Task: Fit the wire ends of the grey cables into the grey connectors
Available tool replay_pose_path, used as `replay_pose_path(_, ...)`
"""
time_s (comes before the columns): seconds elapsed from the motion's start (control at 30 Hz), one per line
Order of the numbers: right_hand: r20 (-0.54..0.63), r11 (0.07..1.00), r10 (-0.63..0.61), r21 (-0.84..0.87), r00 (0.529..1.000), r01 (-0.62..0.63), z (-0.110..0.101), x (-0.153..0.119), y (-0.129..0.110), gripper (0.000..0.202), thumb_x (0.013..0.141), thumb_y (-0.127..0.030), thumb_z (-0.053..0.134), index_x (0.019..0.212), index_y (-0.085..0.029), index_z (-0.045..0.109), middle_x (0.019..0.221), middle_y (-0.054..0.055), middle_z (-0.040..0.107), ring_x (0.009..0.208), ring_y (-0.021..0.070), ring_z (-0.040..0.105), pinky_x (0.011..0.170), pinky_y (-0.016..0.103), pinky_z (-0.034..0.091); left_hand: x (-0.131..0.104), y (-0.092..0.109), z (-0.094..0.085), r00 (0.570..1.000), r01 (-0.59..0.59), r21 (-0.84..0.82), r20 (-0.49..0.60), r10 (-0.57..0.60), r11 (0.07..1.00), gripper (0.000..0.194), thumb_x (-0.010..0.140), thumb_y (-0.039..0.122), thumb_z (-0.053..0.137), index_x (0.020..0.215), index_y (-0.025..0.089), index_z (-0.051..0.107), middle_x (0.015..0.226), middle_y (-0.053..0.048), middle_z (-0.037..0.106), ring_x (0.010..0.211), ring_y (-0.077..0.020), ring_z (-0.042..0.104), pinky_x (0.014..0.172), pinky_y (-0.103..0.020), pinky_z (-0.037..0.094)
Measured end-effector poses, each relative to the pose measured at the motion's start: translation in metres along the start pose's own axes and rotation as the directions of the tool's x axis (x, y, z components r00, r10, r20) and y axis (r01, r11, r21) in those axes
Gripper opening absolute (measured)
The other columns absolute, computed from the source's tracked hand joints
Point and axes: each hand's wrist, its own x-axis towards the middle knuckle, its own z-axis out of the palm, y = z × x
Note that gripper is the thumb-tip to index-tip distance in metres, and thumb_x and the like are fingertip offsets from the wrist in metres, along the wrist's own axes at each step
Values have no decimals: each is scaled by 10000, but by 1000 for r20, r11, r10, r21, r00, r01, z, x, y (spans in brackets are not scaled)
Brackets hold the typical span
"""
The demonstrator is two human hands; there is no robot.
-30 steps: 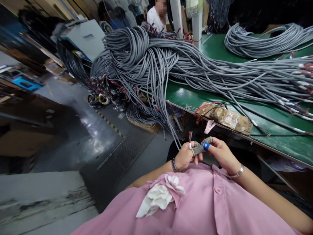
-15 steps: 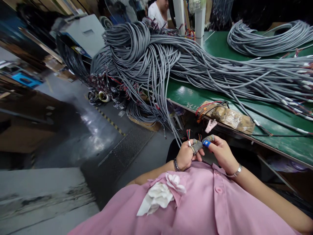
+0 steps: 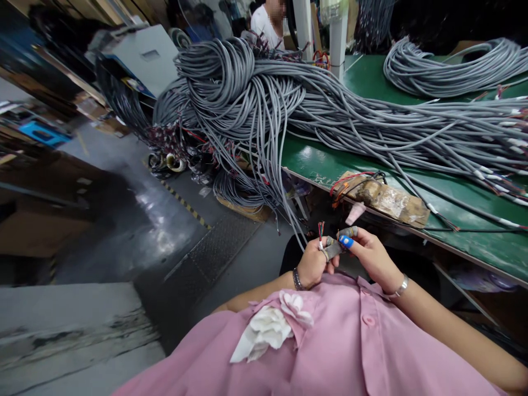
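Note:
My left hand [image 3: 312, 265] is closed around the end of a grey cable, with finger covers on its fingertips. Red, green and other coloured wires [image 3: 320, 231] stick up from a white sleeve beside the thumb. My right hand [image 3: 374, 257] meets it fingertip to fingertip, its thumb wrapped in blue tape and its index finger in a grey cover. Between the right thumb and index finger are pinched thin wires, mostly hidden by the fingers. Both hands are just above my lap, in front of the table edge.
Grey cables [image 3: 363, 118] lie in a long heap across the green table [image 3: 309, 157] and hang over its left edge. A taped wooden block [image 3: 391, 202] with a pink clip [image 3: 355, 213] sits at the edge. A person [image 3: 266, 25] is behind the table.
My right fingertips have shifted slightly left and up. The thin coloured wires seen between my hands before are now mostly hidden. My left hand has hardly moved.

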Motion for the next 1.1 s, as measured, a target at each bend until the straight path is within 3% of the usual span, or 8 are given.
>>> replay_pose_path(0.2, -96, 1000, -6, -14, 995, 5, 4, -2, 2, 221, 777, -401, 645, 743, -185, 611, 699, 8, 601, 642, 143, 514, 611, 276, 419, -1, 0, 2, 1000, -18, 7, 8, 17, 1000, 368, 756, 493, 621, 648, 152, 536, 509, 12, 565, 329, -59, 434, 337, -189, 248)
replay_pose_path(0.4, -212, 938, 108, 347, 971, -29, -10, 1, 7, 281, 810, -480, 592, 749, -207, 577, 630, -24, 506, 506, 104, 393, 518, 261, 391, -4, 8, -2, 1000, 24, -36, 15, -23, 999, 348, 728, 466, 661, 657, 151, 530, 499, 26, 553, 311, -41, 403, 336, -180, 230)
replay_pose_path(0.6, -50, 866, 206, 475, 977, -159, -29, 20, 6, 490, 811, -653, 476, 862, -195, 641, 794, 47, 615, 552, 122, 495, 548, 277, 453, 1, 30, -6, 991, 35, -67, 128, -26, 997, 340, 706, 456, 685, 669, 147, 546, 466, 35, 525, 289, -43, 371, 304, -188, 195)
replay_pose_path(0.73, 63, 863, 174, 470, 983, -183, -27, 36, -3, 486, 793, -661, 501, 898, -207, 639, 846, 45, 645, 565, 118, 518, 550, 264, 455, 11, 39, -4, 985, 16, -67, 170, -5, 998, 336, 691, 449, 696, 683, 142, 559, 453, 34, 520, 283, -40, 355, 299, -188, 179)
replay_pose_path(0.87, 23, 880, 113, 463, 993, -111, -22, 42, -6, 447, 761, -645, 566, 829, -205, 609, 764, 22, 621, 560, 113, 510, 559, 251, 452, 21, 40, -2, 987, 11, -35, 163, -5, 999, 331, 691, 444, 693, 670, 145, 553, 447, 39, 512, 281, -38, 349, 296, -182, 174)
replay_pose_path(1.1, -91, 892, 192, 431, 977, -135, -19, 40, -5, 407, 721, -582, 665, 802, -192, 584, 718, 1, 572, 525, 79, 469, 485, 200, 421, 25, 34, -2, 985, 12, 0, 174, -11, 1000, 303, 725, 422, 664, 663, 147, 554, 450, 39, 515, 283, -41, 356, 293, -185, 185)
